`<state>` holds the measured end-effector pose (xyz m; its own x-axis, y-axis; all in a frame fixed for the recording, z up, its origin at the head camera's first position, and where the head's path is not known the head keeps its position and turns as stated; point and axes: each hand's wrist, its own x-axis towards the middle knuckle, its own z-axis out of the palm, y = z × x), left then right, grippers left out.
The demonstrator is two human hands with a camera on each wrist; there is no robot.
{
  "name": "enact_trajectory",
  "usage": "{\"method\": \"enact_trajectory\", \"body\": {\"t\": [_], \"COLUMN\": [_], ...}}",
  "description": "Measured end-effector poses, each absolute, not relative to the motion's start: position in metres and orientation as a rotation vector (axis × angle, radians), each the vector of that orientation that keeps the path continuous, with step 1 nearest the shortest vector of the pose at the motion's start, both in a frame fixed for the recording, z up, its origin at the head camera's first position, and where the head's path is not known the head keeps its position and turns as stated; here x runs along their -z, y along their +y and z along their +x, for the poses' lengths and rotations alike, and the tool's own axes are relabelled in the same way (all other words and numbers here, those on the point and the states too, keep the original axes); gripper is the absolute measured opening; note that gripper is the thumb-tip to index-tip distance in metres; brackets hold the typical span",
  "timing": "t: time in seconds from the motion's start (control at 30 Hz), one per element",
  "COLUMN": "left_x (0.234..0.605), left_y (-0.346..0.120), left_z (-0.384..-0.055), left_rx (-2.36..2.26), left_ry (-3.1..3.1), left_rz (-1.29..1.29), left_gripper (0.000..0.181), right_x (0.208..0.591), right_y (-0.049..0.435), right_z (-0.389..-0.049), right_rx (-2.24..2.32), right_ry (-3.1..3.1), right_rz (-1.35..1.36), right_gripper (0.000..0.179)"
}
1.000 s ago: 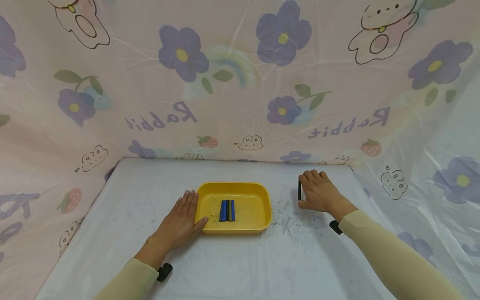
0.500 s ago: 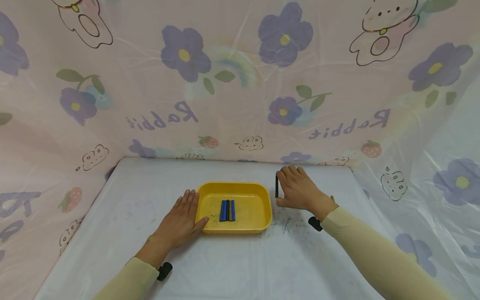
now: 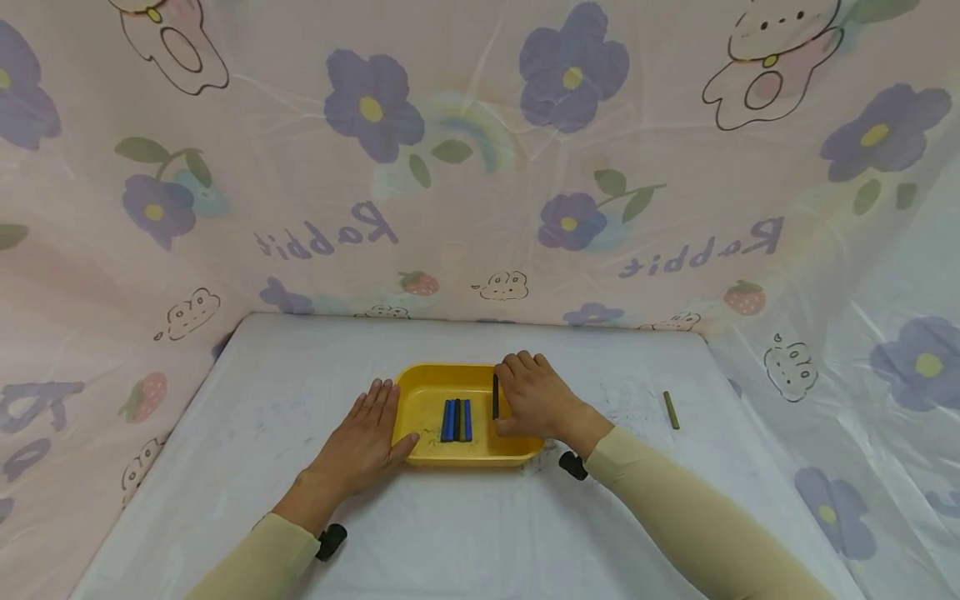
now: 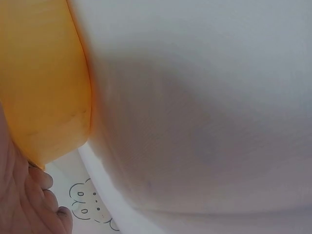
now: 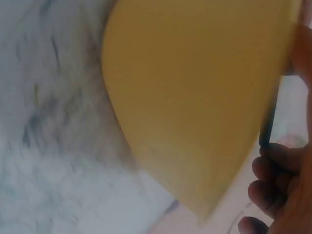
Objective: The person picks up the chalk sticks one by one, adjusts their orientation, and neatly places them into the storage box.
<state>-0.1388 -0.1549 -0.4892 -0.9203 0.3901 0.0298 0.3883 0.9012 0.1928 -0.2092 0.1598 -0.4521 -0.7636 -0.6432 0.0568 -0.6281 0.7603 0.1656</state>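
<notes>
A yellow tray (image 3: 420, 454) stands on the white-covered table. Inside it, a row of blue and dark crayons (image 3: 457, 421) lies side by side, left of the middle. My left hand (image 3: 360, 442) rests along the tray's left side with straight fingers, its thumb over the near-left rim. Over the tray's right part, my right hand (image 3: 540, 400) pinches a black crayon (image 3: 496, 397) by its two ends, between thumb and fingers. In the right wrist view the same black crayon (image 5: 269, 117) shows beyond the tray wall, partly hidden by it.
A single olive-green crayon (image 3: 671, 410) lies on the table to the right. Dark smudges (image 3: 622, 404) mark the cloth right of the tray. A patterned curtain (image 3: 465, 208) rises behind the table's back edge and hangs at both sides.
My right hand has carried the black crayon leftward from the table's right side to over the tray. The olive-green crayon has come into sight behind it. My left hand stays in place.
</notes>
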Motion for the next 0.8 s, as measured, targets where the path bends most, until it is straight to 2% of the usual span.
{"method": "enact_trajectory", "body": {"t": [0.8], "left_x": [0.497], "left_y": [-0.156], "left_z": [-0.141], "left_rx": [-0.389], "left_ry": [3.057], "left_rz": [0.63], "left_gripper": [0.087], "right_x": [0.491], "right_y": [0.128], "right_z": [-0.206], "right_rx": [0.324], "right_ry": [-2.97], "right_rz": [1.095], "right_gripper": [0.076]}}
